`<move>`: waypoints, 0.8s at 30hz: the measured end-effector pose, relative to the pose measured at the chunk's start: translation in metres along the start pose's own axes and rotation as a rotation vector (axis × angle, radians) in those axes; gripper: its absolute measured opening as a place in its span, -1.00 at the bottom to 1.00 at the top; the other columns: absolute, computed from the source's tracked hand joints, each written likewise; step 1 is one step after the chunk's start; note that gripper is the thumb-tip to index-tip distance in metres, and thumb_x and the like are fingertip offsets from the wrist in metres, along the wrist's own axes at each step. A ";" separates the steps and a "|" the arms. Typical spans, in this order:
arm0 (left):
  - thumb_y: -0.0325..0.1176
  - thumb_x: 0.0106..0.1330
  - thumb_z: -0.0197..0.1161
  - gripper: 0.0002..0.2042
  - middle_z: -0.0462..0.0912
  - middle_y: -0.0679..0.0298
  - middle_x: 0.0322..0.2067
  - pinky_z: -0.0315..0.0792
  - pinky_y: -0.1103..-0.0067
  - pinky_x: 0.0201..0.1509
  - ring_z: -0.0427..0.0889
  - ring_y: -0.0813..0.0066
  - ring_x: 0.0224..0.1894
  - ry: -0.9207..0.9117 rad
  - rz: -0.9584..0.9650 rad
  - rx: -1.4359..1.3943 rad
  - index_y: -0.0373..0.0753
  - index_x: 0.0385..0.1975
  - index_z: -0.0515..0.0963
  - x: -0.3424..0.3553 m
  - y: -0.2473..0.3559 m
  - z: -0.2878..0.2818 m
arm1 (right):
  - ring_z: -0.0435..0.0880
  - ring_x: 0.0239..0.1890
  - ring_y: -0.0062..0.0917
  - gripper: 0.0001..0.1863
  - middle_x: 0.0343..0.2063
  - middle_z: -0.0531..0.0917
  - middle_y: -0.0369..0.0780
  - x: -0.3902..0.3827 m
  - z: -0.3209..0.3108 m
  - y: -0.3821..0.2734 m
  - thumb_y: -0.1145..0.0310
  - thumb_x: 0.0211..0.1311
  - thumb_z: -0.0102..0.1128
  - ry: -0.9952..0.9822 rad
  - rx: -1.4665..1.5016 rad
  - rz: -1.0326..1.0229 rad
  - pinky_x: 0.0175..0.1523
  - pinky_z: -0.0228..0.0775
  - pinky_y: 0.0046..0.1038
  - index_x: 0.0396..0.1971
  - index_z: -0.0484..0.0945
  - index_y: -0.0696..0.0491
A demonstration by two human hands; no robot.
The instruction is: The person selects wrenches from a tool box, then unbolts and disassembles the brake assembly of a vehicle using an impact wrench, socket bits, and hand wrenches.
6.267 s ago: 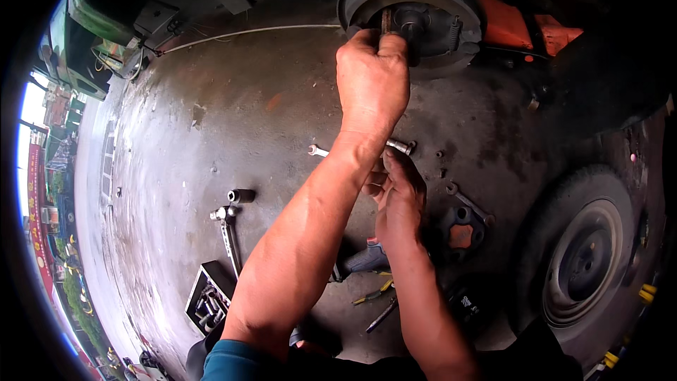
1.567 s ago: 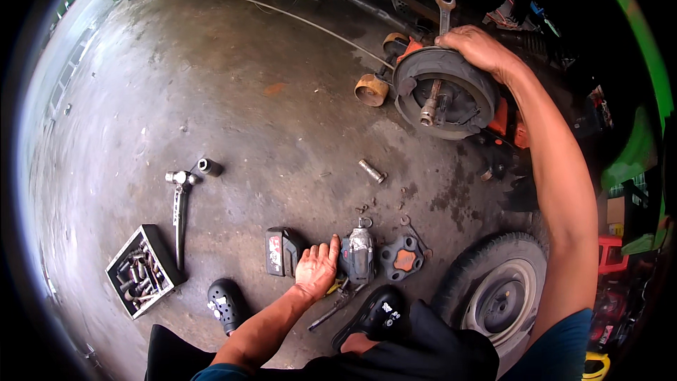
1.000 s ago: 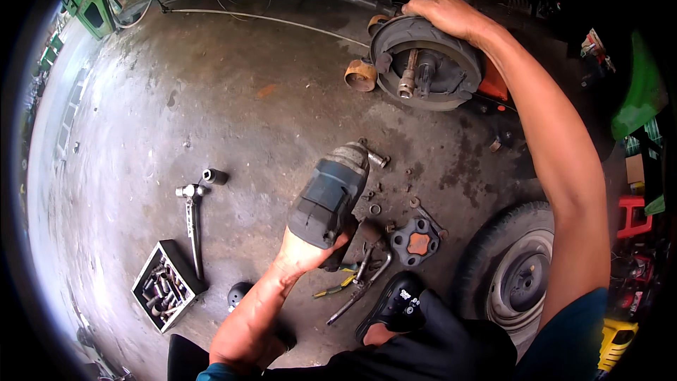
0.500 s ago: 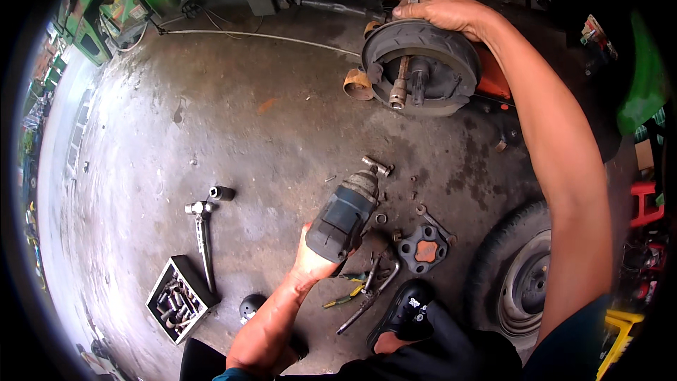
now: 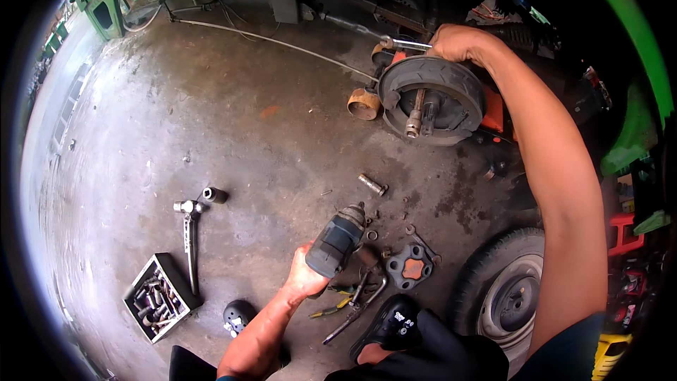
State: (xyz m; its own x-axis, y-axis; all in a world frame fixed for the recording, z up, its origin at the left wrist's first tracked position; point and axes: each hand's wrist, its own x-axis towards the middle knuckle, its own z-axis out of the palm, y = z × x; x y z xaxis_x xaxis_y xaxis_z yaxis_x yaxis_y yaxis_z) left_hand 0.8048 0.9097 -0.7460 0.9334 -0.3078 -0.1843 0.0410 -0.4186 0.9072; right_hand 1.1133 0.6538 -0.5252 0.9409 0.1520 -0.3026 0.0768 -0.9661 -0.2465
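My left hand (image 5: 305,275) is wrapped round the handle of a dark cordless impact wrench (image 5: 333,245), its nose pointing away from me over the floor. My right hand (image 5: 462,44) reaches to the far side of a brake assembly (image 5: 462,106) and closes on a combination wrench (image 5: 407,44) behind its upper edge. The wrench's other end sticks out to the left. Brake shoes and a splined axle stub show on the near face. Beside the stub, a socket on an extension (image 5: 414,124) juts toward me, apart from the impact wrench.
On the floor lie a bolt (image 5: 371,184), a spanner (image 5: 423,243), a hub cap (image 5: 409,267), pliers (image 5: 337,303) and a hammer (image 5: 189,236). A socket tray (image 5: 156,300) stands at lower left. A wheel (image 5: 469,282) lies right of my foot.
The combination wrench has swung from pointing away to pointing left, and my right hand has turned with it. The impact wrench has drawn back slightly toward me. The whole view has shifted.
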 end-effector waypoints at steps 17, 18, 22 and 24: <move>-0.15 0.06 0.25 -0.60 0.62 0.07 -0.21 0.47 0.42 -0.04 0.61 0.11 -0.15 -0.063 -0.077 -0.225 -0.21 -0.12 0.50 -0.008 -0.005 -0.006 | 0.61 -0.55 -0.53 -0.77 -0.51 0.67 -0.23 0.003 0.006 0.001 0.38 -0.07 0.34 -0.255 0.496 0.469 -0.40 0.49 -0.41 -0.41 0.65 0.21; -0.14 0.05 0.25 -0.59 0.62 0.07 -0.21 0.47 0.42 -0.04 0.61 0.10 -0.16 -0.045 -0.055 -0.213 -0.21 -0.12 0.50 -0.009 -0.010 -0.006 | 0.61 -0.55 -0.53 -0.77 -0.51 0.67 -0.23 -0.002 0.005 -0.002 0.38 -0.07 0.34 -0.274 0.487 0.469 -0.40 0.49 -0.41 -0.41 0.65 0.21; -0.20 -0.01 0.28 -0.59 0.63 0.03 -0.32 0.48 0.37 -0.08 0.62 0.06 -0.25 -0.076 -0.143 -0.090 -0.25 -0.16 0.52 -0.007 0.009 -0.031 | 0.65 -0.54 -0.48 -0.82 -0.48 0.67 -0.16 -0.006 -0.001 -0.002 0.39 0.00 0.30 -0.259 0.565 0.531 -0.39 0.54 -0.43 -0.44 0.63 0.20; -0.19 -0.04 0.29 -0.53 0.62 0.00 -0.27 0.46 0.33 -0.07 0.61 0.00 -0.21 -0.151 -0.249 -0.053 -0.25 -0.09 0.50 -0.008 0.023 -0.047 | 0.65 -0.53 -0.48 -0.82 -0.47 0.68 -0.16 -0.005 0.000 -0.010 0.37 0.03 0.28 -0.266 0.535 0.568 -0.39 0.55 -0.44 -0.43 0.63 0.19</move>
State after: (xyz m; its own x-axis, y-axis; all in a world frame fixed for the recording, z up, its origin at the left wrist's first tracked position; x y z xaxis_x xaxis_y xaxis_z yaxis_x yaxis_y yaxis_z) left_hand 0.8152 0.9421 -0.7059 0.8288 -0.3270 -0.4540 0.2839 -0.4533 0.8449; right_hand 1.1082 0.6625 -0.5216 0.6745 -0.2208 -0.7044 -0.6179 -0.6910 -0.3750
